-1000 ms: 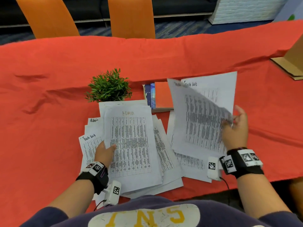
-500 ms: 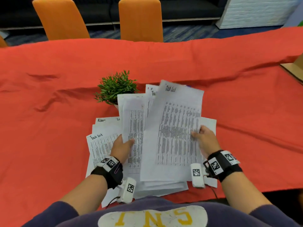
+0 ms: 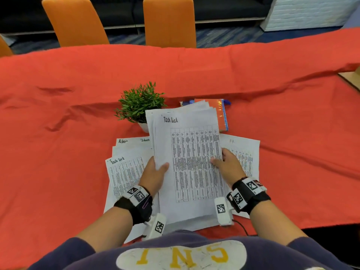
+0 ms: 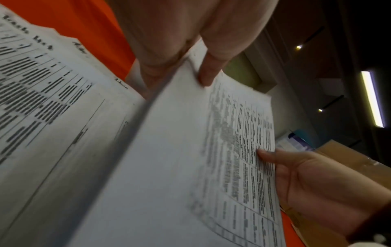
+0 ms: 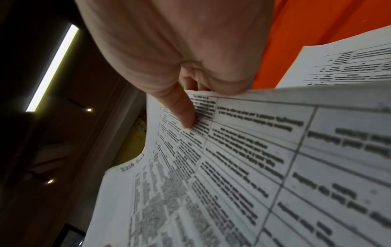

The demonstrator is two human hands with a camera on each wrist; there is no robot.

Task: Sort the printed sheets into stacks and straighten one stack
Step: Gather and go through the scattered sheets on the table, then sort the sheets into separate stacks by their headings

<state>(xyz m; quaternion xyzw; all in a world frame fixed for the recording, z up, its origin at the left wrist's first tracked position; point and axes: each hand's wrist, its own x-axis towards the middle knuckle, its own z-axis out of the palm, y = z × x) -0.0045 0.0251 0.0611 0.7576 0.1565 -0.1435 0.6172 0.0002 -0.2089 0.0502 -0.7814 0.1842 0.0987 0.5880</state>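
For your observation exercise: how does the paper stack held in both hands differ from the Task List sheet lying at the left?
The held stack is several sheets, raised and gripped by the left hand and right hand; the left sheet lies flat and partly covered. Both are headed Task List, with printed tables.

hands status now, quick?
Left hand: grips left edge of the white printed "Task List" sheet stack.
Right hand: grips its right edge.

A thick stack of printed sheets [image 3: 187,168] headed "Task List" stands tilted above looser sheets [image 3: 124,172] spread flat left and right.
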